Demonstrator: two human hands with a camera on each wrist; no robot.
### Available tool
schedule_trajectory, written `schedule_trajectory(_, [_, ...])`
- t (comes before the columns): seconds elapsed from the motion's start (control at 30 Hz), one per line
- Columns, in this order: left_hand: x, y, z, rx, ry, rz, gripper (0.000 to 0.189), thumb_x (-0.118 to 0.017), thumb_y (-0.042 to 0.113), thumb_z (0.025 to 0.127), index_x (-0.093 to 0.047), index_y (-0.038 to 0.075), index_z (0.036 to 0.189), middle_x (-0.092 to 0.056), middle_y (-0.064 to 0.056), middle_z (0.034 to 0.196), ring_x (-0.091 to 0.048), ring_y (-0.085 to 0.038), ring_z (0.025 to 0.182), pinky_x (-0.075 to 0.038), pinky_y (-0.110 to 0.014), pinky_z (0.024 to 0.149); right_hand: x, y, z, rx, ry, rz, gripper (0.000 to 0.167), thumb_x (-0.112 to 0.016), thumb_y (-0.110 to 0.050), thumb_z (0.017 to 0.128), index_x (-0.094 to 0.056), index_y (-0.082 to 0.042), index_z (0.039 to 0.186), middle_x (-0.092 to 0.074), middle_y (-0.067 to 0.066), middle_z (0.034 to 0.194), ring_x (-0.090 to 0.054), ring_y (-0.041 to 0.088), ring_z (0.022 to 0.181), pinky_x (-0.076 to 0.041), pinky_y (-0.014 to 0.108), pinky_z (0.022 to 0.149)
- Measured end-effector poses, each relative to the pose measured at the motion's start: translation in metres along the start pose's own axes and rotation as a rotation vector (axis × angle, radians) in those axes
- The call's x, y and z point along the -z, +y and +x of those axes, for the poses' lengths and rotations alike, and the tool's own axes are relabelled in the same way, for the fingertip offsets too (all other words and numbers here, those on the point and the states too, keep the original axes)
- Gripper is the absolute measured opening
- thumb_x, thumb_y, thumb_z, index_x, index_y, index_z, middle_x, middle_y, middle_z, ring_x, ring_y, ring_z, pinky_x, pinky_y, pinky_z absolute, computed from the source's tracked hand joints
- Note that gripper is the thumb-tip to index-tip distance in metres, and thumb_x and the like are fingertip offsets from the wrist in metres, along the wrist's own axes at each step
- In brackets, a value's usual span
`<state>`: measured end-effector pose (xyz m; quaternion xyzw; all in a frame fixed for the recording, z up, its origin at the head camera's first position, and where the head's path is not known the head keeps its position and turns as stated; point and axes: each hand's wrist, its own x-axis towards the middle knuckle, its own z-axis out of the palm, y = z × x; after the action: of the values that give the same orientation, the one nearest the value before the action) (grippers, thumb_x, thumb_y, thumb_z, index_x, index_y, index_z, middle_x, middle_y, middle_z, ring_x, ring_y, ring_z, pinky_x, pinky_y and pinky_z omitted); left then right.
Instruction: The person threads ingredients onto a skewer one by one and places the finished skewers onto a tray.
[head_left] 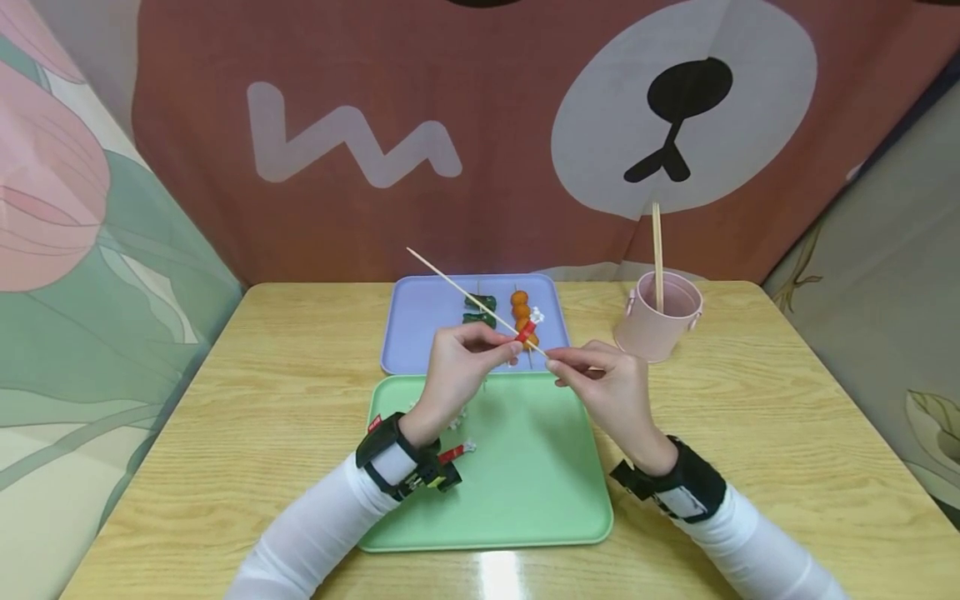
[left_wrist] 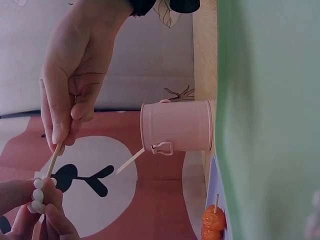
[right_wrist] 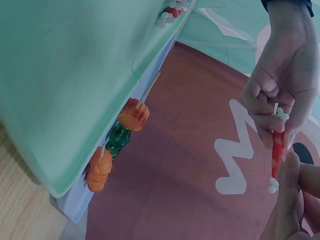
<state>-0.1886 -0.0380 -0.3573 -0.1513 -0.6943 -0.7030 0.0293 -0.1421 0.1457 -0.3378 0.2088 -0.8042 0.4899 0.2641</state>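
My left hand [head_left: 463, 367] pinches a small red piece with knobbly white ends [head_left: 527, 331], which looks like a toy meat-on-bone. A thin wooden skewer [head_left: 457, 287] runs at a slant across the piece, its long part pointing up and left. Fingertips hide whether it goes through. Near the skewer's lower end, my right hand [head_left: 611, 392] pinches it between thumb and fingers. In the right wrist view the red piece [right_wrist: 278, 142] shows between both hands, white knobs at each end. Another red-and-white piece [head_left: 453, 453] lies on the green tray [head_left: 540, 483], partly behind the left wrist.
Behind the green tray sits a blue-purple tray [head_left: 420, 321] with a skewer of dark green pieces [head_left: 480, 302] and one of orange balls [head_left: 520, 298]. A pink bucket [head_left: 652, 333] holding wooden skewers [head_left: 657, 250] stands at the back right. White knobs [head_left: 456, 417] show beside the left forearm.
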Motion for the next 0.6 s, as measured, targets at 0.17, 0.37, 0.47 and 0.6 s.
schedule_trajectory(0.17, [0.002, 0.003, 0.000, -0.011, -0.038, 0.014, 0.014, -0.075, 0.014, 0.081, -0.071, 0.002, 0.087, -0.070, -0.011, 0.084, -0.068, -0.019, 0.073, -0.057, -0.032, 0.073, 0.000, 0.000, 0.000, -0.004, 0.010, 0.002, 0.011, -0.072, 0.012, 0.074, -0.072, 0.011, 0.084, -0.067, 0.017, 0.069, -0.064, 0.024, 0.055, -0.053, 0.018, 0.054])
schedule_trajectory(0.37, [0.020, 0.010, 0.004, -0.070, -0.118, 0.245, 0.020, -0.070, 0.029, 0.086, -0.071, 0.016, 0.100, -0.070, 0.002, 0.094, -0.066, -0.015, 0.082, -0.055, -0.029, 0.075, 0.004, 0.005, 0.001, -0.011, 0.064, -0.024, 0.011, -0.072, 0.013, 0.074, -0.072, 0.011, 0.085, -0.068, 0.019, 0.070, -0.064, 0.025, 0.057, -0.051, 0.014, 0.056])
schedule_trajectory(0.47, [0.035, 0.013, 0.005, -0.098, -0.101, 0.380, 0.017, -0.071, 0.025, 0.086, -0.072, 0.016, 0.100, -0.071, 0.004, 0.093, -0.065, -0.011, 0.079, -0.054, -0.030, 0.072, 0.009, 0.011, 0.002, -0.031, 0.080, -0.044, 0.011, -0.072, 0.012, 0.074, -0.072, 0.011, 0.085, -0.069, 0.020, 0.073, -0.065, 0.021, 0.058, -0.051, 0.013, 0.056])
schedule_trajectory(0.6, [0.052, 0.010, 0.007, -0.102, -0.133, 0.567, 0.011, -0.072, 0.021, 0.084, -0.073, 0.016, 0.094, -0.071, 0.004, 0.089, -0.064, -0.012, 0.076, -0.053, -0.028, 0.067, 0.015, 0.018, 0.002, -0.055, 0.107, -0.057, 0.011, -0.072, 0.012, 0.074, -0.072, 0.011, 0.084, -0.068, 0.021, 0.074, -0.065, 0.010, 0.059, -0.051, 0.012, 0.057])
